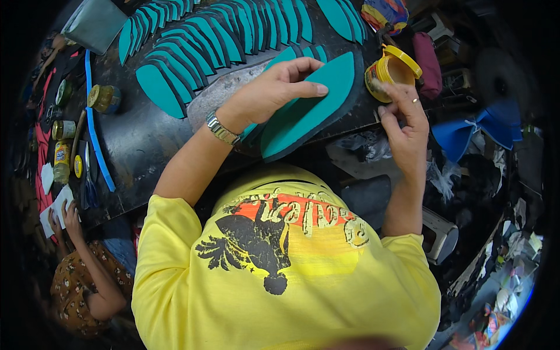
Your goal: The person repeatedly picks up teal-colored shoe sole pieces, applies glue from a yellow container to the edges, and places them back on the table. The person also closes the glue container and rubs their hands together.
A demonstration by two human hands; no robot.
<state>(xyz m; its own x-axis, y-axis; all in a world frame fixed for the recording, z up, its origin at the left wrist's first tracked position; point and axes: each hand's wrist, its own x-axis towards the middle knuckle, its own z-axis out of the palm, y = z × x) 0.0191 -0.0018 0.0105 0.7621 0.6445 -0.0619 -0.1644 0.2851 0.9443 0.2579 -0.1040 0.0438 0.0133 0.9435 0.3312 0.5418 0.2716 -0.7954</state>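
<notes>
Plenty of print on show here: pale, curly lettering runs across an orange-red band on the yellow shirt, upside down from up here, with a dark silhouette alongside, while over on the left a bottle wears a yellow label too small to make out. And now the fingers! The left hand, metal watch at its wrist, has a teal-and-black sole-shaped piece pinched tight, thumb pressed on the teal face, fingers curled at the upper edge. That piece is tilted, right at the near edge of the dark table, in front of the person. Across to the right hand, ring on a finger: it's up by the mouth of the open yellow tub, fingers bent and half-spread, thumb apart from them, the tips blurred, so whether they grip anything I can't tell. Behind it all, matching teal and black pieces fan out in overlapping rows across the tabletop.
</notes>
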